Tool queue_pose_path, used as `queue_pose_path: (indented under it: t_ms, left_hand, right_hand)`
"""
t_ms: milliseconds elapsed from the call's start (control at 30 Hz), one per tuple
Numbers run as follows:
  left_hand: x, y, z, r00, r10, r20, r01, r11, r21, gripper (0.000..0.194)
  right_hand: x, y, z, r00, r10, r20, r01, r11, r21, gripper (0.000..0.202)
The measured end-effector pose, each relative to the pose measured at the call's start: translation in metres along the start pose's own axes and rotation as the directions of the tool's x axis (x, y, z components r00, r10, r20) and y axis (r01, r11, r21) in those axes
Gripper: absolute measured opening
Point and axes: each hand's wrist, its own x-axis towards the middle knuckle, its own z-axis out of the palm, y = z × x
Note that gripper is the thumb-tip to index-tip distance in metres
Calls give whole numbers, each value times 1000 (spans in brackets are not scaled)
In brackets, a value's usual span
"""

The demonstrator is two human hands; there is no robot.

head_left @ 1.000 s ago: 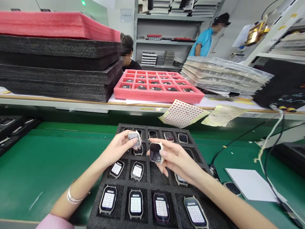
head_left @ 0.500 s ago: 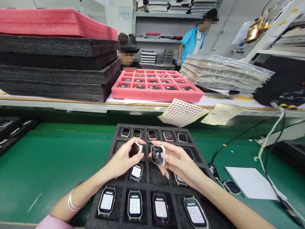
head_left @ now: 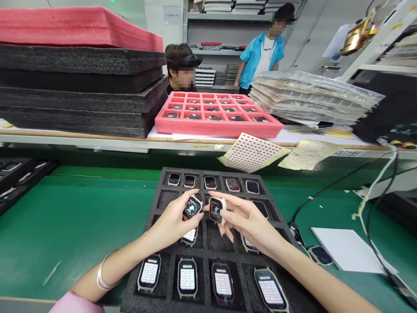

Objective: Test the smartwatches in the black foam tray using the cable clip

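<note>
Between the thumb and fingers of my left hand is a smartwatch without a strap, its dark round-dial screen lit. My right hand grips a second strapless smartwatch with a pale case, also showing a lit face. Both watches are held close together, apart, above a black foam tray. In the tray's front row, several watches such as the purple-rimmed watch show white grid screens. Dark-screened watches, among them the back-row watch, lie behind my hands. My hands hide some compartments.
A pink foam tray of watches stands on the shelf ahead, beside stacked black foam and stacked plastic trays. Dotted sticker sheets hang from its edge. Cables, a loose watch and a white board lie right. Two people are beyond.
The watch in my left hand has turned to face me, and its screen has gone from dark to a lit dial. The right hand keeps its hold. The people beyond have shifted.
</note>
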Motion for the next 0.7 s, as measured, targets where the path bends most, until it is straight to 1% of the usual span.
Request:
queue_pose_path:
  t_ms: [200, 300, 400, 500, 700]
  left_hand:
    - [-4, 4, -3, 999, 41, -25, -40, 998, 42, 45]
    - [-4, 6, -3, 997, 48, -53, -48, 999, -9, 45]
    - [-5, 7, -3, 996, 37, -85, -43, 997, -64, 45]
    - [-7, 8, -2, 998, 31, -62, -36, 996, -79, 43]
    - [-8, 9, -4, 997, 23, -67, -30, 994, -102, 43]
  right_hand:
    - [-1, 1, -3, 1000, 26, 18, -25, 999, -42, 48]
    - [-3, 1, -3, 1000, 16, 26, -15, 999, -46, 46]
    - [-5, 1, -2, 998, 3, 67, -1, 1000, -22, 44]
    - [-6, 1, -2, 996, 23, 88, -21, 1000, -23, 43]
    - [-7, -2, -4, 995, 24, 93, -21, 999, -37, 47]
